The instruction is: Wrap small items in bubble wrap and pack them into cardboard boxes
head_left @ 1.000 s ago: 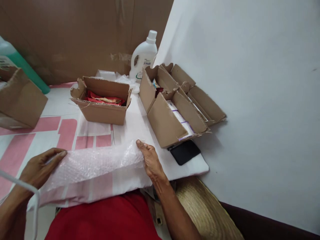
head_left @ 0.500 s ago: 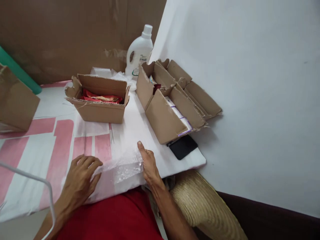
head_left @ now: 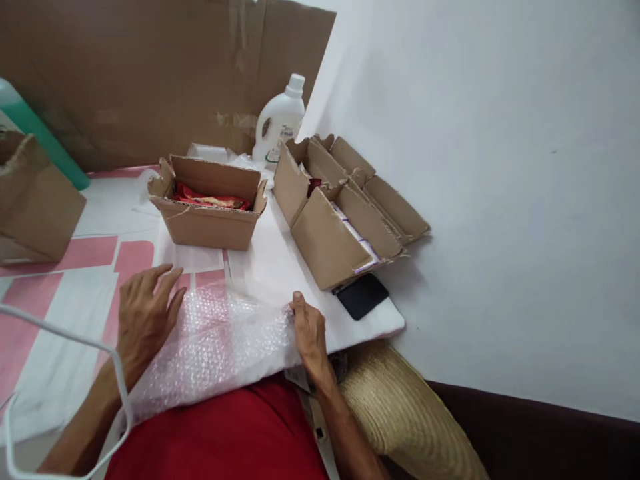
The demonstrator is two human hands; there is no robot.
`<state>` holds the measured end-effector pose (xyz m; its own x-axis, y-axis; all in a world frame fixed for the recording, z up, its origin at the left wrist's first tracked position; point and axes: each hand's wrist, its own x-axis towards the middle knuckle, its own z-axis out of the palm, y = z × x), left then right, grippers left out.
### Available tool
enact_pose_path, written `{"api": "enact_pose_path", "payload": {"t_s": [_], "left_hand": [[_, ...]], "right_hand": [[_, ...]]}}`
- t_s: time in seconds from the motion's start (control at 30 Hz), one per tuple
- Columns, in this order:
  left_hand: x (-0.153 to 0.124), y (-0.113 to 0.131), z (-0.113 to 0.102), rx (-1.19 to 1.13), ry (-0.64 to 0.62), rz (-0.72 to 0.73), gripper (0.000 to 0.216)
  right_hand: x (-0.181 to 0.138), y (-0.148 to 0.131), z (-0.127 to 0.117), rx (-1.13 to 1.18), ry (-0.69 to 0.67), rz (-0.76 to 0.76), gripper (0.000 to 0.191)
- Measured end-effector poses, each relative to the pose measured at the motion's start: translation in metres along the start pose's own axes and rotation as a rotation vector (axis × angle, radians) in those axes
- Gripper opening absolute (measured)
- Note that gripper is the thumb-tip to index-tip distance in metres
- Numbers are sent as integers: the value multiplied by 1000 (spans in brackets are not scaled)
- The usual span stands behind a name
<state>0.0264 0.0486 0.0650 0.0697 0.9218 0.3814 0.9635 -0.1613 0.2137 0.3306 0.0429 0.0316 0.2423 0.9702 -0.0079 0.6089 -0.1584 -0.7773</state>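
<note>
A clear sheet of bubble wrap (head_left: 225,340) lies over the front edge of the table, in front of my red clothing. My right hand (head_left: 309,330) pinches its right edge between thumb and fingers. At the sheet's left side is my left hand (head_left: 146,310), fingers apart and slightly bent, palm down; nothing shows in its grip. Beyond the sheet stands an open cardboard box (head_left: 210,227) with red packets (head_left: 213,198) inside.
To the right are several joined cardboard boxes (head_left: 325,243), with a black phone-like slab (head_left: 363,297) before them. A white jug (head_left: 281,123) stands behind. At left are another box (head_left: 37,207), a green bottle (head_left: 50,143) and a white bent rod (head_left: 117,380). A wall (head_left: 515,200) rises at right.
The bubble wrap has been spread flatter and wider across the table edge. My left hand has moved up and left, its fingers opening. My right hand has shifted slightly right, still pinching.
</note>
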Motion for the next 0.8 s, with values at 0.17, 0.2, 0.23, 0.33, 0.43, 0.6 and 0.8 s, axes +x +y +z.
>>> {"api": "enact_pose_path", "payload": {"t_s": [0.17,0.2,0.23,0.33,0.43,0.6,0.8], "left_hand": [[-80,8,2,-36,121,80,44],[-94,3,5,-33,72,45,51],[-107,-4,9,-24,24,13,59],[-136,-25,26,-5,-39,16,77],[-149,-34,38,-30,9,127,86],[-145,-22,35,13,-11,21,79],[-136,-15,27,33,-98,60,73]], "right_hand": [[-24,-37,6,-207,222,-425,46],[-34,-49,18,-177,138,-529,43],[-45,-62,34,-146,30,-656,44],[-75,-97,89,-162,-363,-1052,62],[-89,-112,134,-310,-513,-1086,78],[-58,-76,143,-397,-599,-960,89],[15,8,48,-566,-443,-451,86]]}}
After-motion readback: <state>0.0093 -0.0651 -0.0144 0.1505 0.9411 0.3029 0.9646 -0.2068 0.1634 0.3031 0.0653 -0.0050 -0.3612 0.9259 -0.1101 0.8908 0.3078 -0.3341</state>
